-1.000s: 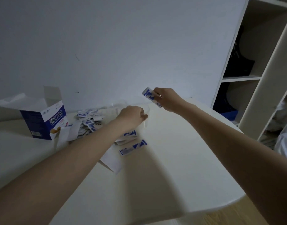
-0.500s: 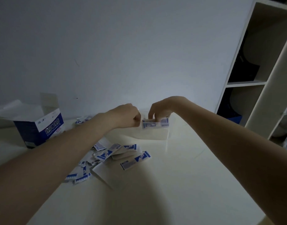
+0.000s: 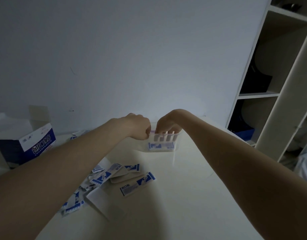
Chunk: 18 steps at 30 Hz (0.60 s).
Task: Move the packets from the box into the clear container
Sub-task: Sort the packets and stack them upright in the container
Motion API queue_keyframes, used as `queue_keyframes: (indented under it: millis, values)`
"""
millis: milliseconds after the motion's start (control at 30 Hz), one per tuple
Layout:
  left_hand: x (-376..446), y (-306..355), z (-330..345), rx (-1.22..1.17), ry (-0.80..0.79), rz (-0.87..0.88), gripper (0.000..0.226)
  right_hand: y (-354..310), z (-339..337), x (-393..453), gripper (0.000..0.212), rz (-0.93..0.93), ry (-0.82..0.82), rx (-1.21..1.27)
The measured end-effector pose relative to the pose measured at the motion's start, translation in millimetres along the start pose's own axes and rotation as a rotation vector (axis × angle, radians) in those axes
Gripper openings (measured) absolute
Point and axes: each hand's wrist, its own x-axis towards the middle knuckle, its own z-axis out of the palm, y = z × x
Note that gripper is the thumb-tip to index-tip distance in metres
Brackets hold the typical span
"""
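A clear container (image 3: 178, 141) stands at the far middle of the white table (image 3: 184, 201). My left hand (image 3: 137, 126) pinches its left rim with curled fingers. From above, my right hand (image 3: 166, 122) reaches in, its fingers pointing down inside the wall. One blue-and-white packet (image 3: 160, 146) lies on the container's bottom, just under those fingertips and apart from them. Several more packets (image 3: 105, 175) lie scattered on the table under my left forearm. The open blue-and-white box (image 3: 36, 144) stands at the far left.
A folded white paper sheet (image 3: 100, 201) lies among the loose packets. A white shelf unit (image 3: 279, 94) with dark items stands to the right of the table. The wall is close behind the container.
My right hand carried a packet down into the container and let it go on the bottom. My left hand moved from the pile to the container's left rim.
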Motion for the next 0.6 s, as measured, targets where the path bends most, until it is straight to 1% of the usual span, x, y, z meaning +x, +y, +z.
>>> queue_keyframes:
  millis: [133,233,300,367,433,500,600]
  values:
    - [20,11,2,0.064,-0.102,-0.063,0.043,-1,-4,-6,0.031,0.038,0.028,-0.069]
    - [31,19,13,0.031,-0.203,-0.152,0.045,0,0,-8,0.042,0.085,0.039,-0.193]
    - [36,22,16,-0.06,-0.234,-0.166,0.05,2,1,-7,0.047,0.092,0.049,-0.227]
    - [39,22,15,-0.165,-0.252,-0.161,0.052,5,1,-5,0.049,0.085,0.063,-0.214]
    - [43,23,15,-0.23,-0.248,-0.167,0.049,8,1,-1,0.046,0.073,0.063,-0.145]
    - [46,26,18,-0.259,-0.212,-0.176,0.047,9,2,3,0.044,0.069,0.063,-0.066]
    - [53,27,21,-0.257,-0.187,-0.186,0.046,10,0,7,0.043,0.062,0.076,-0.058]
